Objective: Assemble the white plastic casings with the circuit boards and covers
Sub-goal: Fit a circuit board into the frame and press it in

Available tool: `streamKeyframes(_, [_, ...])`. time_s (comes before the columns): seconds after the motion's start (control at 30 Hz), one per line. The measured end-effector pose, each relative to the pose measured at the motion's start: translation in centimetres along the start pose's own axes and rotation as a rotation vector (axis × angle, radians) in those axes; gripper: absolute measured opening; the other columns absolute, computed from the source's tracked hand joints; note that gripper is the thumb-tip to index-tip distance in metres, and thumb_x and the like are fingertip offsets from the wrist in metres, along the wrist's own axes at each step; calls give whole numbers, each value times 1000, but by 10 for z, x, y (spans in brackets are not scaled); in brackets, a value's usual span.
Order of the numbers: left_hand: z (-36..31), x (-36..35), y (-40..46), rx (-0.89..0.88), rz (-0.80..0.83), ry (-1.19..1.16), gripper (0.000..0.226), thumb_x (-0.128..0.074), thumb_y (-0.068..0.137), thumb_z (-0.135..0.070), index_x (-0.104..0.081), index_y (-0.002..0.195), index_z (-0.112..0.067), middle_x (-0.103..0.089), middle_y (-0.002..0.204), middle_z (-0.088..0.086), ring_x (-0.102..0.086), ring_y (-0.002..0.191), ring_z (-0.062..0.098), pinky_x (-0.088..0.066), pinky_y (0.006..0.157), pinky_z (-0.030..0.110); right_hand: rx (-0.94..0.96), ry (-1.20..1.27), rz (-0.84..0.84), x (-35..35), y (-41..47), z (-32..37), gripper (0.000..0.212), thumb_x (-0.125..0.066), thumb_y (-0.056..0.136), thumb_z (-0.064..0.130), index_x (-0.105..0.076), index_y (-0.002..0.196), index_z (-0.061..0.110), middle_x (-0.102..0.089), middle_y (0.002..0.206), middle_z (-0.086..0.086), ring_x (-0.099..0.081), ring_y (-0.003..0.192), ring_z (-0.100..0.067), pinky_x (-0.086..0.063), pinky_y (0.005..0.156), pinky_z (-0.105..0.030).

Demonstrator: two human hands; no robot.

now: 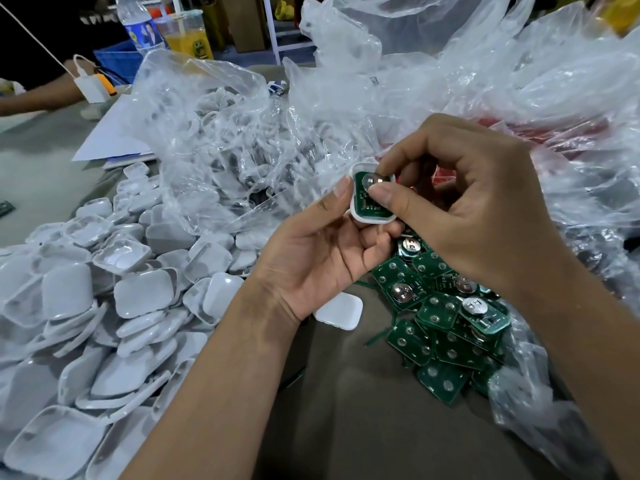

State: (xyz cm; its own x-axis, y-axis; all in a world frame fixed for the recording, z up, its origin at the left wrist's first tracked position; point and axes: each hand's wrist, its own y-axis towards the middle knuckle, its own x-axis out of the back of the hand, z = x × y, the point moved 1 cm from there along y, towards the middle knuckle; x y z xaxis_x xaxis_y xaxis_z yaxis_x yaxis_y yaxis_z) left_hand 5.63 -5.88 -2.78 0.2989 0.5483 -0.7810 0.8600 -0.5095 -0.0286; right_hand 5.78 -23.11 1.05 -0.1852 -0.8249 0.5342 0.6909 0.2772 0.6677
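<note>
My left hand holds a white plastic casing from below, thumb on its left edge. A green circuit board with a round silver cell lies inside the casing. My right hand comes from the right, its thumb and forefinger pinching the board at the cell. A heap of several white casings and covers fills the left of the table. A pile of green circuit boards lies below my right hand. One white cover lies alone between the two piles.
Crumpled clear plastic bags cover the back and right of the table, one holding more white parts. Behind stand a water bottle, a cup of orange drink and a white charger. Another person's arm rests far left.
</note>
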Motion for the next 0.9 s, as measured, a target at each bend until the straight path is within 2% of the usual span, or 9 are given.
streamKeyframes(0.2, [0, 2, 0, -2, 50, -3, 32, -80, 75, -22, -74, 100, -4, -74, 92, 13, -73, 77, 27, -61, 71, 29, 18, 13, 0, 1, 0, 2, 14, -82, 89, 20, -73, 93, 9, -61, 83, 6, -60, 73, -10, -43, 61, -15])
streamKeyframes(0.3, [0, 2, -1, -6, 75, -1, 32, -83, 74, -20, -75, 101, -3, -74, 92, 12, -74, 78, 27, -61, 72, 30, 38, 26, 17, 2, 0, 3, 12, -81, 89, 19, -75, 97, 11, -60, 83, 1, -58, 70, -11, -42, 58, -15])
streamKeyframes(0.57, [1, 2, -2, -23, 70, -36, 36, -86, 70, -17, -74, 98, 1, -72, 96, 18, -73, 79, 29, -61, 68, 31, 62, 63, 25, 3, 0, 6, 11, -80, 90, 16, -77, 97, 9, -61, 84, -4, -61, 69, -18, -50, 53, -27])
streamKeyframes(0.73, [0, 1, -3, -17, 69, -45, 41, -93, 63, -14, -75, 97, 0, -74, 97, 17, -75, 81, 29, -62, 68, 31, 57, 84, 28, 5, -1, 5, 10, -81, 89, 16, -77, 97, 10, -62, 85, -4, -63, 71, -20, -49, 47, -39])
streamKeyframes(0.9, [0, 1, -2, -7, 65, -32, 41, -94, 63, -16, -76, 96, -1, -74, 97, 16, -75, 83, 27, -62, 68, 30, 63, 85, 32, 5, -2, 6, 10, -81, 90, 17, -77, 97, 10, -63, 86, -5, -63, 73, -20, -49, 46, -40])
